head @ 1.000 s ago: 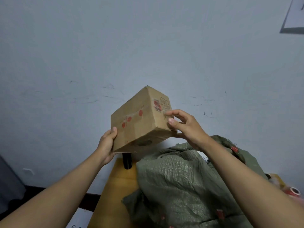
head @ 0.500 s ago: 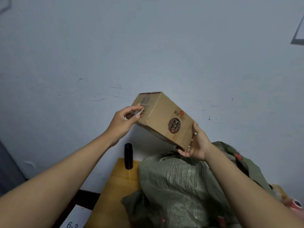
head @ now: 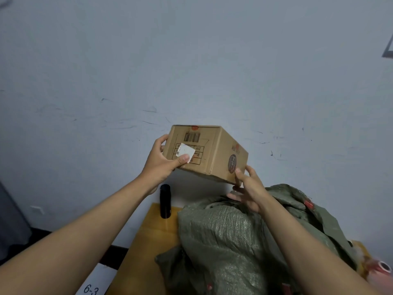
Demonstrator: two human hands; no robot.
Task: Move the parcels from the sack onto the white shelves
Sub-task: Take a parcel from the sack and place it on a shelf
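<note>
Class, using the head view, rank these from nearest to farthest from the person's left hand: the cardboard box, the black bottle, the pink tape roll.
Measured from the left hand:
1. Cardboard box: gripped by that hand at its left end, above the sack.
2. Black bottle: standing on the yellow table just below the hand.
3. Pink tape roll: far off at the lower right edge of the view.

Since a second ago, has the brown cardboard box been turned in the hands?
Yes. The brown cardboard box has rotated above the green woven sack: its barcode face now faces the camera, gripped by the left hand, with the right hand under its lower corner.
</note>
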